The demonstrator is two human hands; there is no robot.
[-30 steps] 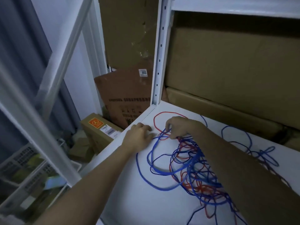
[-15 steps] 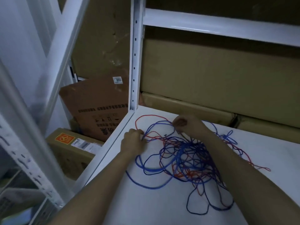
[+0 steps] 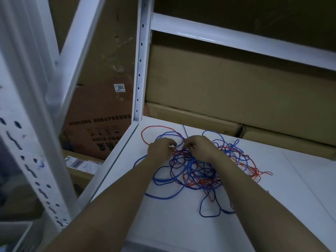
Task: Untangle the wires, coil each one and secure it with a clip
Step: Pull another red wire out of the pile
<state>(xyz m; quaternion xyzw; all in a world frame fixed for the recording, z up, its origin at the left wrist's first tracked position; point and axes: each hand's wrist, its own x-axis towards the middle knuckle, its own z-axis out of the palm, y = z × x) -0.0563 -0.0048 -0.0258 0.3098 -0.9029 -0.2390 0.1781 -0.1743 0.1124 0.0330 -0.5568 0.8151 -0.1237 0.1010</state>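
A tangle of thin blue and red wires (image 3: 196,171) lies spread on the white shelf (image 3: 163,224). A red loop (image 3: 145,131) sticks out at the far left of the heap, and a red strand (image 3: 261,173) trails to the right. My left hand (image 3: 160,148) sits at the tangle's far left edge with fingers curled, pinching a small white piece at its fingertips. My right hand (image 3: 201,147) is just to the right of it, fingers curled into the wires and pinching strands. The two hands almost touch. No clip is plainly seen.
Large cardboard boxes (image 3: 227,91) fill the back of the shelf. A white perforated upright (image 3: 139,70) stands at the shelf's far left corner, another upright (image 3: 32,160) is near left. More cartons (image 3: 98,124) sit on the floor to the left.
The view has swung right and up. My hands have come together at the tangle's far edge; the left moved right towards the right hand and now pinches a small white piece.
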